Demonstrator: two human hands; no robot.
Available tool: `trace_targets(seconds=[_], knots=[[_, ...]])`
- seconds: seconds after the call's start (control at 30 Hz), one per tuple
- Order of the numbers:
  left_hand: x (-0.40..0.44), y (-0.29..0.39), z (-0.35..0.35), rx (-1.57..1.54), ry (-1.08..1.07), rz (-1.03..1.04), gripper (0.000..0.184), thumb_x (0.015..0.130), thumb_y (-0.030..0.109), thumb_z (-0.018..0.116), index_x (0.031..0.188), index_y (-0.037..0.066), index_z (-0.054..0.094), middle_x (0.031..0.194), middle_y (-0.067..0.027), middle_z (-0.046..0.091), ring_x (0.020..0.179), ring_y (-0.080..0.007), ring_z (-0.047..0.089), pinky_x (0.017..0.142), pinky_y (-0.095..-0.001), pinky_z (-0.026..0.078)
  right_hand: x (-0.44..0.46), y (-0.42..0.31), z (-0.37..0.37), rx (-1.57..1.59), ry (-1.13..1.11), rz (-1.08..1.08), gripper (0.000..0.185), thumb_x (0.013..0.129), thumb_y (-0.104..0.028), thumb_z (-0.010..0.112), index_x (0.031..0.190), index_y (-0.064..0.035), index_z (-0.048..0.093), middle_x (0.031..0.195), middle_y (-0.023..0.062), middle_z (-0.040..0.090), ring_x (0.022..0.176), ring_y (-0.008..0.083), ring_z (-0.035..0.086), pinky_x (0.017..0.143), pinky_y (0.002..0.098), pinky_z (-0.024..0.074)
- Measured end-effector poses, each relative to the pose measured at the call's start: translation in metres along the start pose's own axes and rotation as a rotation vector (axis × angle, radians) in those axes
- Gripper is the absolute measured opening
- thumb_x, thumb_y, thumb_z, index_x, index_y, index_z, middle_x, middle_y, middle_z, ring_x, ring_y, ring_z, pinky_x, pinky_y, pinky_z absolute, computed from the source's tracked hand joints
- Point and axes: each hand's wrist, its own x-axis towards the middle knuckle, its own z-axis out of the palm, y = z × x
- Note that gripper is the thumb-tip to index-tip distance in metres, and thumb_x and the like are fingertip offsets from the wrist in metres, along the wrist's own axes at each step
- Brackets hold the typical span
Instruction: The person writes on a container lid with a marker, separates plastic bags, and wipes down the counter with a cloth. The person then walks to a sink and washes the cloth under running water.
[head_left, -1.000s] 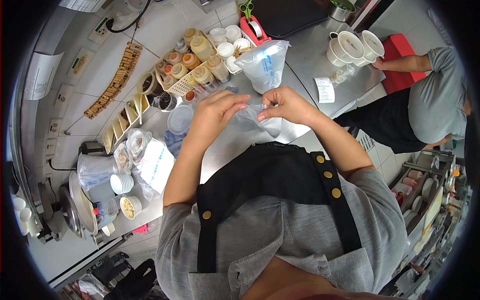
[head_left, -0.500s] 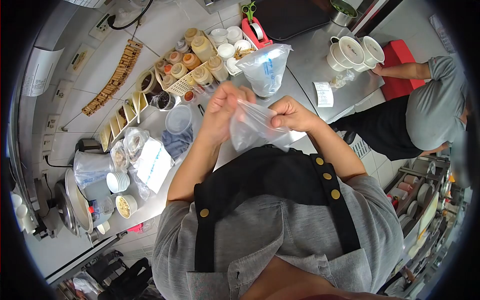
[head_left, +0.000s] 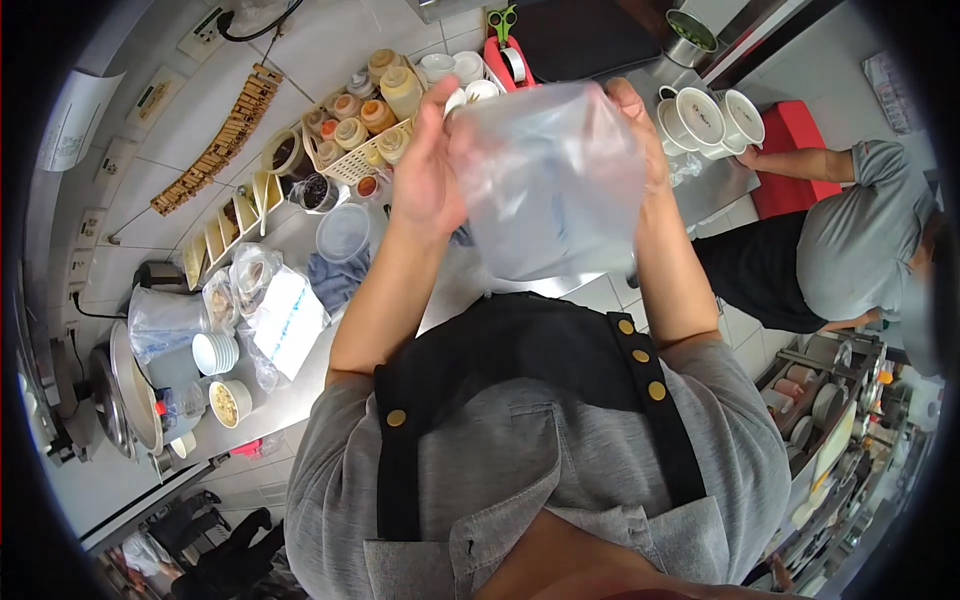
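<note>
A clear plastic bag (head_left: 555, 190), spread wide and slightly blurred, hangs between my two hands above the metal counter. My left hand (head_left: 428, 165) is at the bag's left edge, its fingers raised and partly behind the plastic. At the upper right corner of the bag, my right hand (head_left: 640, 130) has its fingers bent round the plastic. The bag covers the part of the counter behind it, where the filled bag stood in the earlier views.
Sauce bottles (head_left: 402, 92) stand in a basket at the back. Lidded white tubs (head_left: 698, 118) are at the right, beside a co-worker (head_left: 860, 235). A round clear lid (head_left: 343, 232), blue cloth (head_left: 338, 277), stacked bowls (head_left: 215, 353) and wrapped food lie on the left.
The bag was bunched between my fingers and is now opened out wide. Both hands have risen and moved apart. The view has shifted slightly.
</note>
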Motion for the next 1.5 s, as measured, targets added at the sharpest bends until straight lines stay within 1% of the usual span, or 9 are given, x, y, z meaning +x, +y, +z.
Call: trace_targets(seconds=[0.07, 0.23, 0.37, 0.63, 0.87, 1.0, 1.07, 1.33, 1.5], knots=[[0.016, -0.002, 0.011, -0.325, 0.002, -0.078, 0.058, 0.100, 0.055, 0.037, 0.146, 0.019, 0.039, 0.131, -0.0147, 0.057, 0.114, -0.0276, 0.060, 0.088, -0.0413, 0.054, 0.010, 0.007, 0.021, 0.086, 0.542, -0.082, 0.023, 0.092, -0.010, 0.060, 0.115, -0.0083, 0.060, 0.106, 0.0100, 0.065, 0.094, 0.0188, 0.065, 0.084, 0.0353, 0.0555], [0.038, -0.060, -0.083, -0.462, -0.158, -0.373, 0.090, 0.084, 0.084, 0.030, 0.150, 0.022, 0.035, 0.125, -0.0065, 0.058, 0.079, -0.0163, 0.059, 0.046, -0.0208, 0.034, -0.018, 0.069, -0.127, -0.831, 0.218, -0.017, 0.036, 0.099, -0.019, 0.050, 0.132, -0.0072, 0.055, 0.125, 0.0079, 0.062, 0.114, 0.0230, 0.059, 0.095, 0.0403, 0.0504], [0.034, -0.112, -0.141, -0.396, 0.155, -0.501, 0.087, 0.080, 0.086, 0.033, 0.134, 0.020, 0.051, 0.097, 0.0002, 0.064, 0.064, -0.0118, 0.055, 0.040, -0.0194, 0.028, -0.064, 0.098, -0.147, 0.269, 0.733, 0.230, 0.036, 0.098, -0.010, 0.053, 0.133, -0.0071, 0.054, 0.108, 0.0006, 0.067, 0.089, 0.0126, 0.064, 0.072, 0.0271, 0.0543], [0.037, -0.176, -0.178, -0.054, 0.400, -0.297, 0.054, 0.088, 0.013, 0.067, 0.139, 0.014, 0.049, 0.096, 0.0058, 0.064, 0.062, -0.0033, 0.053, 0.044, -0.0171, 0.030, -0.099, 0.130, -0.192, -0.031, 0.669, 0.269, 0.042, 0.093, 0.001, 0.053, 0.133, -0.0132, 0.054, 0.118, -0.0001, 0.065, 0.082, 0.0065, 0.058, 0.057, 0.0206, 0.0393], [-0.012, -0.154, -0.227, 0.729, 0.520, 0.015, 0.034, 0.085, -0.005, 0.061, 0.117, 0.005, 0.062, 0.089, 0.0023, 0.058, 0.078, -0.0065, 0.052, 0.072, -0.0184, 0.043, -0.147, 0.187, -0.166, -0.788, 1.191, 0.150, 0.023, 0.085, -0.001, 0.055, 0.108, -0.0040, 0.058, 0.091, 0.0035, 0.062, 0.073, 0.0101, 0.054, 0.068, 0.0267, 0.0462], [-0.096, -0.106, -0.223, 0.901, 0.528, -0.065, 0.024, 0.086, -0.004, 0.061, 0.108, 0.005, 0.066, 0.089, 0.0030, 0.059, 0.066, -0.0035, 0.049, 0.062, -0.0189, 0.042, -0.108, 0.207, -0.083, -1.628, -0.025, 0.261, 0.038, 0.083, -0.009, 0.066, 0.120, -0.0061, 0.058, 0.115, 0.0149, 0.058, 0.105, 0.0282, 0.056, 0.092, 0.0390, 0.0463], [-0.133, -0.082, -0.240, 0.952, 0.574, -0.021, 0.021, 0.088, -0.001, 0.062, 0.107, 0.005, 0.066, 0.089, 0.0028, 0.060, 0.062, -0.0026, 0.048, 0.059, -0.0189, 0.041, -0.088, 0.231, -0.073, -1.947, -0.138, 0.169, 0.059, 0.082, -0.013, 0.069, 0.138, -0.0103, 0.051, 0.137, 0.0146, 0.047, 0.116, 0.0363, 0.047, 0.100, 0.0438, 0.0417], [-0.226, 0.051, -0.325, 1.527, 1.312, 0.325, 0.011, 0.089, 0.006, 0.061, 0.098, 0.007, 0.068, 0.083, -0.0073, 0.066, 0.066, -0.0189, 0.061, 0.061, -0.0331, 0.049, -0.069, 0.260, -0.133, -2.019, -0.220, 0.275, 0.017, 0.082, -0.020, 0.070, 0.091, -0.0072, 0.064, 0.093, 0.0086, 0.058, 0.096, 0.0292, 0.058, 0.078, 0.0406, 0.0491], [-0.237, 0.058, -0.318, 1.883, 1.340, -0.087, 0.048, 0.075, 0.046, 0.078, 0.102, 0.008, 0.068, 0.102, -0.0149, 0.064, 0.094, -0.0310, 0.064, 0.080, -0.0431, 0.051, -0.056, 0.243, -0.097, -2.018, -0.092, 0.533, 0.030, 0.076, -0.024, 0.076, 0.093, -0.0075, 0.059, 0.098, 0.0077, 0.059, 0.098, 0.0300, 0.058, 0.081, 0.0415, 0.0485]])
